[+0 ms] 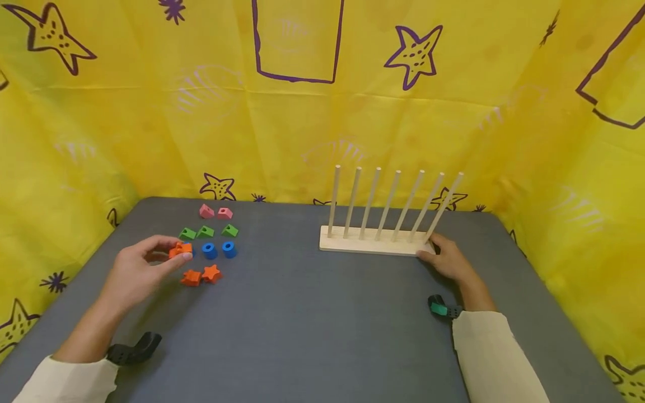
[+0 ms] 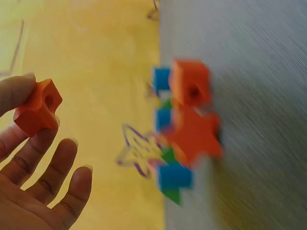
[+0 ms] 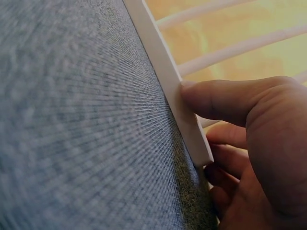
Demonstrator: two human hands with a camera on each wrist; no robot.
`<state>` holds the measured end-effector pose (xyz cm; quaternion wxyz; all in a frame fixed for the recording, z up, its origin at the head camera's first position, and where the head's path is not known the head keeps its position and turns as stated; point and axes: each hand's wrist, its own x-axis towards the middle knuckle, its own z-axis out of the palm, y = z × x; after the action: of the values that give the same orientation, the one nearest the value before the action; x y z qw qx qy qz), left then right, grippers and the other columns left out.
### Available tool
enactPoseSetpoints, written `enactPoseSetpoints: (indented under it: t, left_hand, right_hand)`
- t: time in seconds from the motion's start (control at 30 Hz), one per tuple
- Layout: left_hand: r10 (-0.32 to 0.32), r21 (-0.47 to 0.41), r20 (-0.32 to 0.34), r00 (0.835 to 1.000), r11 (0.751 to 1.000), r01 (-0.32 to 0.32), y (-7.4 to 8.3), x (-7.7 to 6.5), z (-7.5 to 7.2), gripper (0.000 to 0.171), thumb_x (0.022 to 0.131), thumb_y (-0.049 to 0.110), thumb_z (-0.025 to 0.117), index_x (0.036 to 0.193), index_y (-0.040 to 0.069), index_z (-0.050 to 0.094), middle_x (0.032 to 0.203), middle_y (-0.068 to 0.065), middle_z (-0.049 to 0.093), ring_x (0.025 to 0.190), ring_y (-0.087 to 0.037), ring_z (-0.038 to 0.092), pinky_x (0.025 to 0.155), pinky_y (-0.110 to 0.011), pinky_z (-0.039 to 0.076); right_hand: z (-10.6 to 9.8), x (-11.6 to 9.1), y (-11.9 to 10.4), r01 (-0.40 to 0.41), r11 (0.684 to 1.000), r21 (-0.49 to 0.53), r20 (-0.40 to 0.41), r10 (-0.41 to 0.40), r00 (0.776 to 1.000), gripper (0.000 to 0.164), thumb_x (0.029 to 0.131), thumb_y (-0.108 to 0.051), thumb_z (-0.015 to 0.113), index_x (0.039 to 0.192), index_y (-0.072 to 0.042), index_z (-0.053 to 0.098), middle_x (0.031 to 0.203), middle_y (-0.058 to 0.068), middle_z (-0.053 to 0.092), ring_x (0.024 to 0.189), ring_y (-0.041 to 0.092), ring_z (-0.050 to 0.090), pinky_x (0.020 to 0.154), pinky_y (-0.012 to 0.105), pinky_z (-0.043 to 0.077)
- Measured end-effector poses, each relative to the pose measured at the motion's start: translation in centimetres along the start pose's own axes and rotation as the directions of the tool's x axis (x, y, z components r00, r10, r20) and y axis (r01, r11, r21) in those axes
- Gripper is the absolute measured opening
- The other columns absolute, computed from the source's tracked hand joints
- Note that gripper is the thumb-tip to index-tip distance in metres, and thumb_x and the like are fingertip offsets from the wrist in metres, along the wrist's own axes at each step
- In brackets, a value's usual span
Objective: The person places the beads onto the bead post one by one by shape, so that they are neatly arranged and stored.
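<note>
Between thumb and fingers, my left hand [image 1: 143,267] pinches an orange star-shaped bead [image 2: 38,108] with a hole through it, held above the table. Two more orange star beads, one standing on edge [image 1: 191,278] and one lying flat [image 1: 212,273], are just below that hand. Blue cylinder beads [image 1: 209,251] sit beside it, one partly hidden behind the held star. On the right, my right hand [image 1: 447,258] grips the right end of a wooden peg rack [image 1: 373,242], thumb on the front edge and fingers behind. Seven bare upright dowels rise from its base.
Green triangular beads [image 1: 205,232] form a row behind the blue ones, with two pink beads [image 1: 225,213] farther back. The grey table [image 1: 282,313] ends against a yellow patterned cloth [image 1: 282,129] at the back and sides. Dark bands [image 1: 135,350] are on both wrists.
</note>
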<state>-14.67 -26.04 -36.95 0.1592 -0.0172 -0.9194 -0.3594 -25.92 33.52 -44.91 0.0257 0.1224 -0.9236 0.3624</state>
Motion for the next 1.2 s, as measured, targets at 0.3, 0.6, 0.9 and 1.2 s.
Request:
enactPoseSetpoints:
  t: [0.3, 0.6, 0.9, 1.2]
  left_hand:
    - [0.182, -0.075, 0.069, 0.981, 0.981, -0.177, 6.3, 1.9, 1.7, 0.029, 0.081, 0.029, 0.080, 0.103, 0.013, 0.069, 0.085, -0.001, 0.065, 0.078, -0.009, 0.059, 0.053, -0.026, 0.050]
    - [0.351, -0.142, 0.117, 0.929, 0.932, -0.334, 11.5, 3.9, 3.5, 0.026, 0.080, 0.021, 0.081, 0.102, 0.013, 0.070, 0.085, 0.005, 0.066, 0.076, -0.011, 0.062, 0.089, -0.037, 0.046]
    - [0.481, -0.294, 0.118, 0.869, 0.852, -0.432, 19.0, 6.7, 6.5, 0.027, 0.079, 0.014, 0.082, 0.102, 0.005, 0.070, 0.086, 0.000, 0.066, 0.077, -0.014, 0.062, 0.067, -0.031, 0.052]
    - [0.543, -0.429, 0.063, 0.837, 0.772, -0.469, 25.0, 9.0, 11.1, 0.028, 0.081, 0.005, 0.078, 0.107, -0.002, 0.068, 0.091, -0.007, 0.065, 0.079, -0.017, 0.061, 0.072, -0.030, 0.053]
  right_hand:
    - [0.3, -0.7, 0.4, -0.009, 1.000, -0.005, -0.019, 0.009, 1.000, 0.055, 0.090, -0.016, 0.070, 0.135, 0.008, 0.048, 0.135, 0.031, 0.046, 0.123, 0.048, 0.042, 0.099, 0.062, 0.031]
    - [0.5, -0.5, 0.6, -0.002, 1.000, -0.030, -0.015, 0.002, 1.000, 0.058, 0.090, -0.018, 0.071, 0.137, 0.006, 0.048, 0.138, 0.028, 0.045, 0.126, 0.048, 0.040, 0.101, 0.061, 0.030]
    - [0.5, 0.2, 0.1, 0.004, 1.000, -0.003, -0.016, -0.004, 1.000, 0.059, 0.090, -0.017, 0.071, 0.139, 0.005, 0.047, 0.139, 0.027, 0.045, 0.125, 0.047, 0.041, 0.101, 0.060, 0.031]
    - [0.2, 0.2, 0.2, 0.021, 1.000, 0.008, -0.029, -0.021, 0.999, 0.057, 0.089, -0.014, 0.072, 0.137, 0.008, 0.048, 0.138, 0.028, 0.045, 0.126, 0.047, 0.040, 0.102, 0.059, 0.030]
